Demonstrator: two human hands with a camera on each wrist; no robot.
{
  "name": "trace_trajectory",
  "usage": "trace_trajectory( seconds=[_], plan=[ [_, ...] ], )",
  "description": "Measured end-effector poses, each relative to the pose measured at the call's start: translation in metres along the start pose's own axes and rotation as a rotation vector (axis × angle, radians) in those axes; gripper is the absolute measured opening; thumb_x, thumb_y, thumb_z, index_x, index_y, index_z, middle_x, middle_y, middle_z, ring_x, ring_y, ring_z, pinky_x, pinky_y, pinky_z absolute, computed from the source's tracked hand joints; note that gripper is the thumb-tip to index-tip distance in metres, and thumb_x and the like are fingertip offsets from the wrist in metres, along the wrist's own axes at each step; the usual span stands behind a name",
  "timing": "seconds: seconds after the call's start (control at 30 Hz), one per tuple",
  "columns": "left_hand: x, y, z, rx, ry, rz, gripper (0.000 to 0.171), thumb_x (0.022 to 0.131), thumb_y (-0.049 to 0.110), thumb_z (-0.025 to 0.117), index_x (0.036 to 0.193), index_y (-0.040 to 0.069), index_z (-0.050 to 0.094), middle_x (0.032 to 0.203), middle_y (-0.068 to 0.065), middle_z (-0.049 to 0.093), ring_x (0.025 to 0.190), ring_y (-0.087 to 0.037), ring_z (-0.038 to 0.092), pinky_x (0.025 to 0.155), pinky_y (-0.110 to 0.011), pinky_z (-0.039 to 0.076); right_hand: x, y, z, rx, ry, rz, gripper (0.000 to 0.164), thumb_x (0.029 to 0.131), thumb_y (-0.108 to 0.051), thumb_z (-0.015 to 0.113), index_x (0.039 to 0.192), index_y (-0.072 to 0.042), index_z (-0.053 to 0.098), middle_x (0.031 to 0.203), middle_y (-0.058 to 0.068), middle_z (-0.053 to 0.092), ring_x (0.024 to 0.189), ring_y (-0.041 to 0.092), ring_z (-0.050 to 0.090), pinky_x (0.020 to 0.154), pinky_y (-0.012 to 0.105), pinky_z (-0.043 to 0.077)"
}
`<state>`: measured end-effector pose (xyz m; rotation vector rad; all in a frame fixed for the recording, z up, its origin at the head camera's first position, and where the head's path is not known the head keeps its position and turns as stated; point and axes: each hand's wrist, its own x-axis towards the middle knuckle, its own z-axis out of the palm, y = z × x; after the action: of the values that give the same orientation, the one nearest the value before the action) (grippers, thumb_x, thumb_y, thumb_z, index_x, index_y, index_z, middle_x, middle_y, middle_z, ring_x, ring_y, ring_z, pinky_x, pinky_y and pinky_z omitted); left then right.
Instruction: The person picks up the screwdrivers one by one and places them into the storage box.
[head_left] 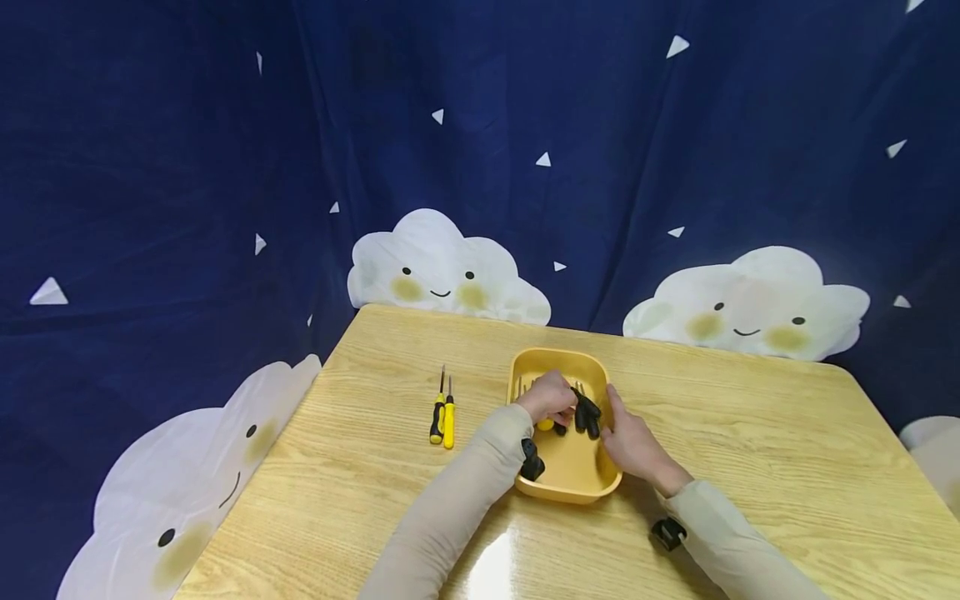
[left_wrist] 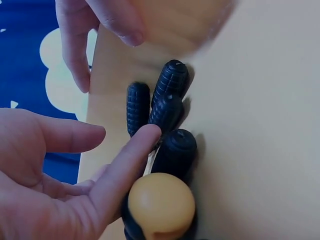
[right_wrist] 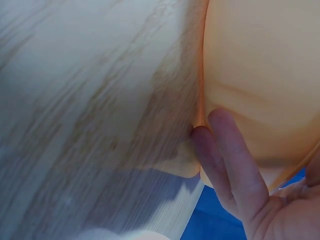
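Inside a yellow plastic bin, my left hand reaches down among screwdrivers with black handles. In the left wrist view its index finger lies straight along the black handles, touching or just above them, and the thumb stands apart. Close below that finger is a round yellow handle end. My right hand holds the bin's right wall; in the right wrist view two fingers press flat on the outside, and the thumb is mostly cut off at the frame edge.
Left of the bin, two yellow-and-black screwdrivers lie side by side on the wooden table, tips pointing away. A dark blue curtain with white clouds hangs behind the table's far edge.
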<state>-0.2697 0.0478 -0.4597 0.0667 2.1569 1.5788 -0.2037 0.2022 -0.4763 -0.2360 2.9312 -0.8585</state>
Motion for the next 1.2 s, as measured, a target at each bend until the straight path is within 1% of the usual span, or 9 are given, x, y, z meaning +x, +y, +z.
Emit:
trace_trajectory(
  seconds=[0.1,0.33,0.47,0.57,0.73,0.83,0.93,1.1,1.2],
  plan=[
    [0.001,0.000,0.000,-0.002,0.005,-0.001,0.028,0.087,-0.008,0.050,0.070,0.009,0.036,0.072,-0.013,0.049,0.072,-0.033,0.060,0.068,-0.045,0.056,0.000,0.000,0.001,-0.001,0.003,-0.002,0.073,0.090,-0.006,0.047,0.149,0.006,0.005,0.062,0.008,0.051,0.058,0.020,0.049,0.058,0.034,0.043],
    [0.002,0.002,-0.002,-0.040,0.011,0.024,0.011,0.090,-0.004,0.045,0.086,0.005,0.040,0.080,-0.009,0.044,0.079,-0.034,0.061,0.071,-0.046,0.055,0.000,-0.002,0.000,-0.014,0.014,-0.011,0.074,0.089,-0.005,0.048,0.148,0.006,0.005,0.062,0.009,0.052,0.059,0.021,0.051,0.060,0.037,0.045],
    [0.002,0.004,-0.004,-0.069,-0.010,0.034,0.011,0.091,-0.003,0.044,0.084,0.005,0.039,0.077,-0.011,0.047,0.071,-0.030,0.058,0.072,-0.047,0.055,0.000,-0.003,-0.001,-0.019,0.021,-0.014,0.074,0.088,-0.005,0.049,0.148,0.008,0.007,0.065,0.012,0.054,0.060,0.021,0.051,0.060,0.037,0.045],
    [0.001,0.007,-0.007,-0.064,-0.029,0.059,0.013,0.092,-0.001,0.043,0.082,0.006,0.041,0.074,-0.012,0.049,0.069,-0.028,0.056,0.072,-0.046,0.055,0.001,-0.003,-0.002,-0.011,0.024,-0.010,0.073,0.089,-0.004,0.048,0.148,0.007,0.006,0.062,0.011,0.052,0.054,0.019,0.049,0.054,0.035,0.043],
    [0.000,0.015,-0.017,-0.064,-0.058,0.077,0.005,0.095,0.003,0.047,0.091,0.002,0.049,0.079,-0.012,0.052,0.086,-0.035,0.062,0.077,-0.046,0.054,0.002,-0.004,0.000,-0.001,0.023,-0.020,0.073,0.089,-0.004,0.047,0.148,0.007,0.005,0.056,0.005,0.044,0.047,0.016,0.044,0.047,0.030,0.038],
    [-0.003,0.018,-0.024,-0.072,-0.085,0.080,0.008,0.096,0.007,0.049,0.096,0.000,0.052,0.085,-0.014,0.055,0.096,-0.038,0.061,0.081,-0.048,0.052,0.001,-0.004,0.001,0.001,0.019,-0.023,0.073,0.089,-0.003,0.047,0.147,0.008,0.005,0.055,0.004,0.044,0.047,0.017,0.044,0.047,0.031,0.039],
    [-0.006,0.022,-0.032,-0.056,-0.095,0.101,0.012,0.097,0.010,0.049,0.098,-0.001,0.053,0.089,-0.014,0.056,0.098,-0.038,0.060,0.083,-0.049,0.051,0.000,-0.004,0.002,-0.003,0.027,-0.022,0.072,0.088,-0.003,0.048,0.147,0.008,0.007,0.055,0.005,0.044,0.049,0.017,0.044,0.048,0.032,0.039],
    [-0.013,0.031,-0.045,0.006,-0.095,0.140,0.014,0.098,0.014,0.049,0.095,0.001,0.054,0.091,-0.013,0.057,0.095,-0.033,0.062,0.084,-0.048,0.051,0.000,-0.004,0.001,-0.006,0.021,-0.016,0.072,0.089,-0.003,0.047,0.148,0.007,0.005,0.055,0.005,0.044,0.048,0.017,0.045,0.048,0.031,0.039],
    [-0.018,0.034,-0.052,0.034,-0.099,0.159,0.015,0.098,0.015,0.049,0.094,0.002,0.055,0.097,-0.016,0.059,0.092,-0.030,0.063,0.080,-0.044,0.053,0.000,-0.003,0.000,0.002,0.010,-0.001,0.073,0.090,-0.004,0.046,0.148,0.006,0.004,0.055,0.005,0.044,0.046,0.016,0.044,0.045,0.031,0.039]
  ],
)
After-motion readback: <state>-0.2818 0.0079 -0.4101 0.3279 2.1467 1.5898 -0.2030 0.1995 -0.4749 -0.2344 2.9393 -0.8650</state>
